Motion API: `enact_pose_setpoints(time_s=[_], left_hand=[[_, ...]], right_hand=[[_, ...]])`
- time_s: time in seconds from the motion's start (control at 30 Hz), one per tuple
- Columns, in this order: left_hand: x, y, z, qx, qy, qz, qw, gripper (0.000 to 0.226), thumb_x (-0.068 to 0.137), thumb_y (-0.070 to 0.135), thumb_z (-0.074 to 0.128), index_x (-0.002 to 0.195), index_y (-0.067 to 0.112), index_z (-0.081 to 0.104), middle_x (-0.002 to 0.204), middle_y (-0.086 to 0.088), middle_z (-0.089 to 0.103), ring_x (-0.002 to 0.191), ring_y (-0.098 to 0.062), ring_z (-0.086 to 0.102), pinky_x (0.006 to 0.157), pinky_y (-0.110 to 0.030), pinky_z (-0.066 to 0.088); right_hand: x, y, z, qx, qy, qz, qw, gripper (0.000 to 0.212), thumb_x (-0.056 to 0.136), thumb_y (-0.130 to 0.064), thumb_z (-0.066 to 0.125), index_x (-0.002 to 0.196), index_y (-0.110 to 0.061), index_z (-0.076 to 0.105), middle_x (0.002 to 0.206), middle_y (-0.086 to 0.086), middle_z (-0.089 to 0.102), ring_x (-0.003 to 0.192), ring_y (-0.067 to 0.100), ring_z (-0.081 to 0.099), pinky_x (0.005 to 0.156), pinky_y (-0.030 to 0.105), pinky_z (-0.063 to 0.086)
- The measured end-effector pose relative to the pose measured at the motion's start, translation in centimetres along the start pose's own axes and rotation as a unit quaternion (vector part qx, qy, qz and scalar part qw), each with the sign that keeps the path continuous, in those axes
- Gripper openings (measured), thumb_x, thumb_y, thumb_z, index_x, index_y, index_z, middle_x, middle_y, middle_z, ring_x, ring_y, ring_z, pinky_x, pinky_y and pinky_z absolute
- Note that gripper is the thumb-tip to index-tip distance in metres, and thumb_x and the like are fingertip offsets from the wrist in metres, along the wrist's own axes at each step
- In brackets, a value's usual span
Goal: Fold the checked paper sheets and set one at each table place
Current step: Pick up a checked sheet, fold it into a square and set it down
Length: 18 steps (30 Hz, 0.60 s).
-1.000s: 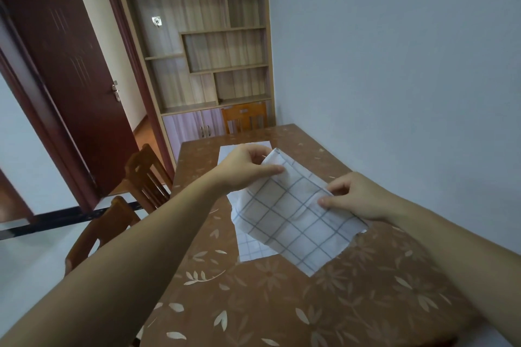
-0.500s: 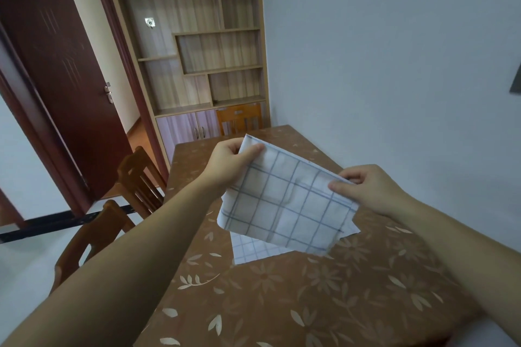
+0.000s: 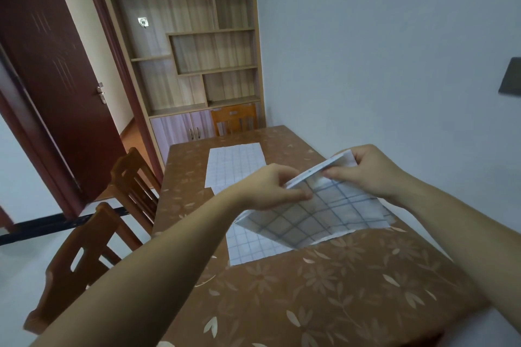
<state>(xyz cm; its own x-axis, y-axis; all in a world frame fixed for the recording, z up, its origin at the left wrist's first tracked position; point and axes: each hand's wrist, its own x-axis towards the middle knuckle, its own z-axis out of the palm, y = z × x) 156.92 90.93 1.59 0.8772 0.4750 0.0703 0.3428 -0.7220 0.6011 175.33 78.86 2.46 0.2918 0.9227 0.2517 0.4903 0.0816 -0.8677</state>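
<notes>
The folded checked sheet [image 3: 318,214] is held above the desk [image 3: 324,290], its top edge pinched by the left hand [image 3: 270,190] and the right hand [image 3: 366,172]. Flat sheets [image 3: 235,167] lie beneath, along the desk's middle. Near desk surface is bare. Chairs [image 3: 84,259] line the left edge; the wall [image 3: 380,51] bounds the right.

the sheet [image 3: 318,214] is thin matt checked paper. the table [image 3: 324,290] has a glossy brown floral cover, perhaps plastic. at 9 o'clock, chairs [image 3: 93,256] of smooth varnished wood.
</notes>
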Motion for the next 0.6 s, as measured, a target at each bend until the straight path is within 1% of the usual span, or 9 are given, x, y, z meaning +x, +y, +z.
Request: enact_pose_setpoints(time_s=[0.07, 0.1, 0.13, 0.2, 0.27, 0.37, 0.43, 0.53, 0.6], left_hand=[[0.5, 1.2, 0.6, -0.033, 0.041, 0.024, 0.998, 0.028, 0.093, 0.042, 0.062, 0.094, 0.017, 0.073, 0.077, -0.008, 0.065, 0.068, -0.017, 0.056, 0.064, -0.036, 0.044], [0.6, 1.4, 0.7, -0.049, 0.059, 0.03, 0.997, 0.029, 0.094, 0.039, 0.062, 0.092, 0.012, 0.074, 0.072, -0.01, 0.06, 0.064, -0.017, 0.05, 0.062, -0.036, 0.04], [0.7, 1.5, 0.7, -0.066, 0.072, 0.033, 0.995, 0.029, 0.094, 0.035, 0.063, 0.09, 0.008, 0.074, 0.072, -0.013, 0.059, 0.064, -0.018, 0.048, 0.063, -0.036, 0.039], [0.8, 1.4, 0.6, -0.101, 0.086, 0.025, 0.991, 0.027, 0.091, 0.033, 0.067, 0.091, 0.007, 0.076, 0.084, -0.02, 0.069, 0.071, -0.028, 0.056, 0.069, -0.041, 0.046], [0.7, 1.4, 0.5, -0.13, 0.085, 0.018, 0.988, 0.025, 0.089, 0.033, 0.07, 0.091, 0.01, 0.078, 0.091, -0.017, 0.073, 0.083, -0.032, 0.065, 0.076, -0.043, 0.052], [0.5, 1.8, 0.6, -0.168, 0.083, 0.022, 0.982, 0.019, 0.088, 0.034, 0.071, 0.091, 0.017, 0.079, 0.09, -0.007, 0.076, 0.081, -0.015, 0.069, 0.075, -0.03, 0.053], [0.4, 2.1, 0.7, -0.194, 0.092, 0.025, 0.976, 0.017, 0.089, 0.031, 0.069, 0.093, 0.017, 0.078, 0.091, -0.004, 0.076, 0.079, -0.01, 0.069, 0.075, -0.026, 0.055], [0.5, 2.4, 0.8, -0.207, 0.107, 0.017, 0.972, 0.02, 0.089, 0.03, 0.07, 0.091, 0.011, 0.078, 0.088, -0.008, 0.076, 0.076, -0.012, 0.069, 0.071, -0.027, 0.056], [0.4, 2.5, 0.7, -0.209, 0.107, 0.011, 0.972, 0.021, 0.088, 0.031, 0.071, 0.089, 0.011, 0.078, 0.087, -0.008, 0.076, 0.078, -0.017, 0.071, 0.07, -0.028, 0.056]], right_hand=[[0.0, -0.6, 0.2, -0.012, 0.005, -0.011, 1.0, 0.004, 0.08, -0.017, 0.078, 0.083, -0.018, 0.078, 0.077, -0.003, 0.075, 0.068, 0.003, 0.066, 0.061, 0.014, 0.048], [-0.1, -0.9, 0.2, -0.019, 0.016, -0.015, 1.0, 0.004, 0.079, -0.019, 0.079, 0.081, -0.017, 0.078, 0.074, -0.004, 0.074, 0.065, 0.003, 0.064, 0.058, 0.014, 0.047], [-0.1, -1.0, 0.1, -0.025, 0.028, -0.017, 0.999, 0.007, 0.078, -0.022, 0.08, 0.076, -0.016, 0.076, 0.068, -0.005, 0.071, 0.06, 0.002, 0.062, 0.055, 0.015, 0.046], [-0.3, -1.2, -0.4, -0.027, 0.044, -0.02, 0.998, 0.017, 0.079, -0.024, 0.079, 0.065, -0.016, 0.072, 0.056, -0.009, 0.063, 0.05, 0.004, 0.055, 0.048, 0.015, 0.041], [-0.6, -1.3, -0.8, -0.023, 0.044, -0.021, 0.999, 0.021, 0.081, -0.024, 0.078, 0.061, -0.018, 0.072, 0.054, -0.009, 0.062, 0.05, 0.005, 0.054, 0.049, 0.017, 0.04], [-0.8, -1.7, -1.1, -0.045, 0.028, -0.018, 0.998, 0.021, 0.084, -0.025, 0.074, 0.065, -0.017, 0.075, 0.063, 0.0, 0.068, 0.058, 0.01, 0.059, 0.057, 0.025, 0.044], [-0.8, -1.9, -1.2, -0.071, 0.02, -0.021, 0.997, 0.024, 0.088, -0.026, 0.07, 0.067, -0.014, 0.073, 0.065, 0.004, 0.066, 0.06, 0.011, 0.057, 0.06, 0.028, 0.044], [-0.9, -2.5, -1.2, -0.086, 0.015, -0.032, 0.996, 0.028, 0.091, -0.027, 0.066, 0.068, -0.011, 0.071, 0.066, 0.005, 0.064, 0.06, 0.012, 0.057, 0.06, 0.029, 0.044], [-1.1, -3.1, -1.0, -0.057, 0.022, -0.041, 0.997, 0.018, 0.088, -0.025, 0.07, 0.072, -0.018, 0.075, 0.068, 0.0, 0.071, 0.059, 0.008, 0.062, 0.057, 0.022, 0.048]])
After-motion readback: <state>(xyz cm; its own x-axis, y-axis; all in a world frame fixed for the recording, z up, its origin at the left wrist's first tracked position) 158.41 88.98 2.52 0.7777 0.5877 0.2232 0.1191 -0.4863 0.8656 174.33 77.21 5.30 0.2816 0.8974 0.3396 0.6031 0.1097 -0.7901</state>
